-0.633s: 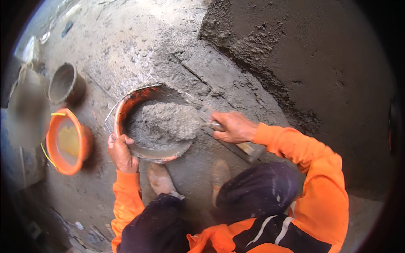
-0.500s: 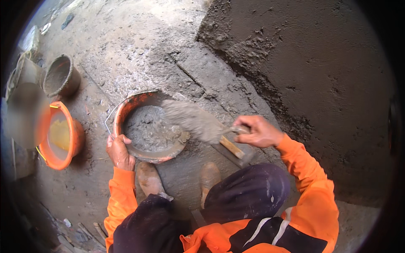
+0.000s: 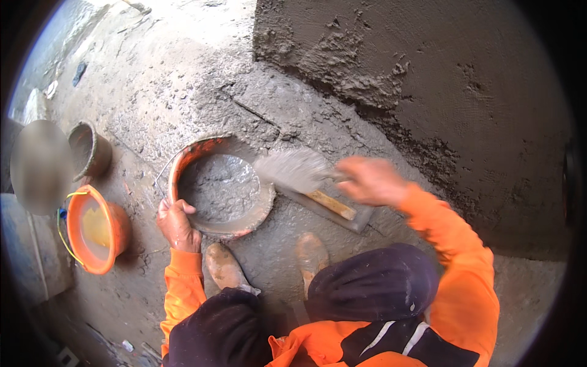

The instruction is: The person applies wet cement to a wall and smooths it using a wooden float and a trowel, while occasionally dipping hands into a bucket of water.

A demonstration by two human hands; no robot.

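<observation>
My left hand (image 3: 178, 226) grips the left rim of a mortar-coated orange bucket (image 3: 265, 208) that holds wet grey mortar (image 3: 217, 189). In my right hand (image 3: 370, 183) is a trowel (image 3: 287, 168), its blade blurred by motion and grey with mortar, over the bucket's right rim. Just beneath it, on the ground beside the bucket, lies a flat grey float (image 3: 351, 223) with a wooden handle (image 3: 333, 205).
At left stand an orange bucket (image 3: 122, 226) of cloudy yellowish water, a dark mortar-crusted bucket (image 3: 101, 156) and a grey block-like object (image 3: 33, 251). A dark, wet plastered surface (image 3: 465, 134) fills the right. My boots (image 3: 223, 266) rest on dirty concrete (image 3: 128, 306).
My right hand and the trowel have moved rightward from inside the bucket to its right edge and over the float. My left hand still grips the rim.
</observation>
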